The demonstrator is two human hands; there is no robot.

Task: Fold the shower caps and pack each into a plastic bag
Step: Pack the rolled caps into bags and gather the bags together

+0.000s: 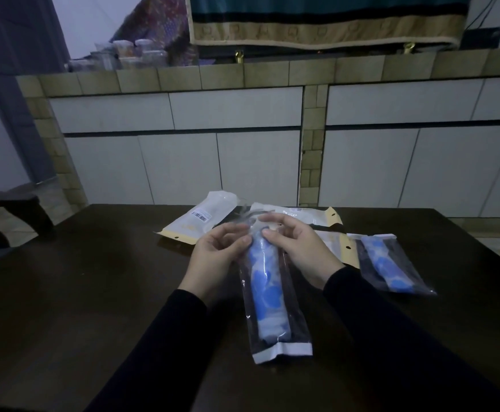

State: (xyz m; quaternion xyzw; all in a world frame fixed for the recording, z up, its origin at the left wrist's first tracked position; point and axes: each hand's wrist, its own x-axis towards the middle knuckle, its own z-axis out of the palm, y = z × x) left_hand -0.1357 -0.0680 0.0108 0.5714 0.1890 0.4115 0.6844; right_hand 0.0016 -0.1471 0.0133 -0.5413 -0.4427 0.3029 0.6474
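Observation:
A folded blue-and-white shower cap [268, 295] lies inside a long clear plastic bag [294, 350] on the dark table, its white sealed end towards me. My left hand [216, 260] grips the bag's upper left side, thumb on the cap. My right hand [297, 248] pinches the bag's open far end from the right. A second packed cap in its bag [391, 266] lies to the right of my right forearm. Both sleeves are black.
Behind my hands lie white and yellow packets: one with a barcode [199, 217] at left, another [302, 215] at the back, a third [342, 246] by my right hand. The dark table [94, 278] ends before a tiled counter [242, 75]. A dark chair [10, 203] stands at left.

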